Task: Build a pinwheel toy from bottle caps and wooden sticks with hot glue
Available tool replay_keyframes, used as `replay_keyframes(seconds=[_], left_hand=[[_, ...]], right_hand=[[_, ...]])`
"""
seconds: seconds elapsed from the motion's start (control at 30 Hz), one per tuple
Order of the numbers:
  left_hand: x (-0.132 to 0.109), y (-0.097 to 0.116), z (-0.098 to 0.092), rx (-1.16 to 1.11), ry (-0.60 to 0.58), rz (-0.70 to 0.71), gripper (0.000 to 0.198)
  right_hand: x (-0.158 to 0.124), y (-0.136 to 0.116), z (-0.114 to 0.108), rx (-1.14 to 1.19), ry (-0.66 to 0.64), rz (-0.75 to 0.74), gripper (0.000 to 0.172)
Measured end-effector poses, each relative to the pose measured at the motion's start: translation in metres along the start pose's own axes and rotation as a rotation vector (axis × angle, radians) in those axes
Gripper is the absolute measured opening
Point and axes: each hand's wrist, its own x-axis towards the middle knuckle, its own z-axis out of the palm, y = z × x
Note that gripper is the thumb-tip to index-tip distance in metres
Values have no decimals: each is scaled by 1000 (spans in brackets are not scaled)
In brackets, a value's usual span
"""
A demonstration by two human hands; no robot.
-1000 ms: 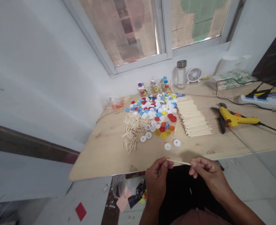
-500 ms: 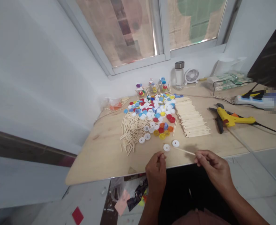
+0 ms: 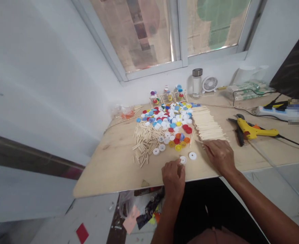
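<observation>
My left hand (image 3: 173,178) rests on the plywood table (image 3: 108,173) with bunched fingertips on a white bottle cap (image 3: 183,160). The cap lies flat, and a second white cap (image 3: 192,155) sits just to its right. My right hand (image 3: 219,156) lies palm down by the lower end of a neat row of long wooden sticks (image 3: 206,126). One thin wooden stick (image 3: 199,142) pokes out from under its fingers. Above my hands lie a heap of coloured bottle caps (image 3: 167,120) and a loose pile of short sticks (image 3: 146,142).
Small stick frames with caps (image 3: 168,95) stand against the wall. A yellow glue gun (image 3: 253,130) and pliers (image 3: 239,135) lie to the right, near a power strip (image 3: 273,113) and cables. A glass bottle (image 3: 197,83) and small fan (image 3: 210,84) stand on the back edge.
Both hands have moved farther onto the table. My left hand has reached the white cap, and my right hand has brought the stick up to the row of sticks.
</observation>
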Motion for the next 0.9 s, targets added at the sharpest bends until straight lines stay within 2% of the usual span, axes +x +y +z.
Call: replay_keyframes(seconds=[0.13, 0.23, 0.4, 0.9], left_hand=[[4, 0, 3, 7, -17, -5, 24], [6, 1, 4, 7, -37, -9, 26], [7, 3, 3, 23, -32, -17, 25], [5, 1, 6, 15, -39, -21, 26]], right_hand=[[13, -6, 7, -60, -148, -33, 24], [17, -13, 10, -18, -252, -59, 20], [27, -21, 17, 33, -353, -83, 19], [37, -27, 19, -30, -441, -111, 17]])
